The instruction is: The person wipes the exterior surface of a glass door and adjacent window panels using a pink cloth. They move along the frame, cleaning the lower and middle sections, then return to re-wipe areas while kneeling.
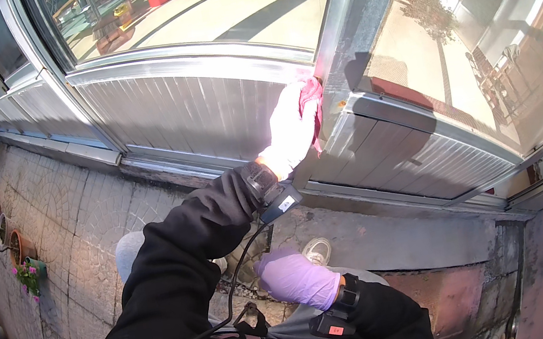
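My left hand [288, 128], washed out by sunlight, reaches up and presses a pink cloth [311, 98] against the metal frame at the lower corner of a glass pane. Its fingers are closed over the cloth. Beside the hand, a silver ribbed panel [178, 117] sits under the glass. Lower down, my right hand [296, 279] wears a purple glove and hangs near my lap, with its back toward me. Its fingers curl out of sight underneath, so any held thing is hidden.
A second glass pane [449, 35] and lower panel [404, 155] stand at the right, meeting the first at a metal post [361, 20]. Potted plants [22, 248] line the paved ground [74, 222] at left. A cable [232, 282] crosses from my left wrist.
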A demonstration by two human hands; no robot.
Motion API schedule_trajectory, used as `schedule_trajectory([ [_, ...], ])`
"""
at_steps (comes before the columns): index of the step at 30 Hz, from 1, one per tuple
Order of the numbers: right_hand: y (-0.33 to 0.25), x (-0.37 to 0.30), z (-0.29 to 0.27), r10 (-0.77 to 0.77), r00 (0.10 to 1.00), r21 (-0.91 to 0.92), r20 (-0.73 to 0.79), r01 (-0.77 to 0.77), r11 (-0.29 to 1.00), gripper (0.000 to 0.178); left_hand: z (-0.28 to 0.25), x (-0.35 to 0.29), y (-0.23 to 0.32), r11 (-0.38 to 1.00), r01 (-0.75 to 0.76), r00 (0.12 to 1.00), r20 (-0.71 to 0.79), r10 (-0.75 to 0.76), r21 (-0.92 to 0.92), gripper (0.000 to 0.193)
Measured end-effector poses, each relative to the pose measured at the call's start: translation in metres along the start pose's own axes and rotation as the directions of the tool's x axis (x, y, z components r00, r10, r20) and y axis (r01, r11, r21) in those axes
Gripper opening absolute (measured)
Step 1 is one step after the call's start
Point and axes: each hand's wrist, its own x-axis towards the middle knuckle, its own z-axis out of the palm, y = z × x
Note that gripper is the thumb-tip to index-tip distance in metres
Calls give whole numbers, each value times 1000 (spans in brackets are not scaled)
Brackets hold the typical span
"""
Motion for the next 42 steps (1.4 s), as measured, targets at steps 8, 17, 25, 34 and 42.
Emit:
schedule_trajectory([
  [8,-3,6,-16,54,994,-19,91,-52,998,19,-13,-63,-58,746,651,698,277,-660,139,29],
  [17,1,5,-9,29,999,50,35,-31,998,19,-8,74,88,893,-426,904,39,425,146,37],
  [25,6,11,-11,45,997,97,69,-51,994,25,23,47,72,742,-492,864,152,479,456,44],
  [34,2,-8,-17,18,999,106,-30,-15,994,30,11,5,55,742,-436,900,262,349,509,40],
  [42,-5,-8,-29,-17,999,35,47,15,999,20,28,201,224,488,-726,551,-14,834,485,36],
])
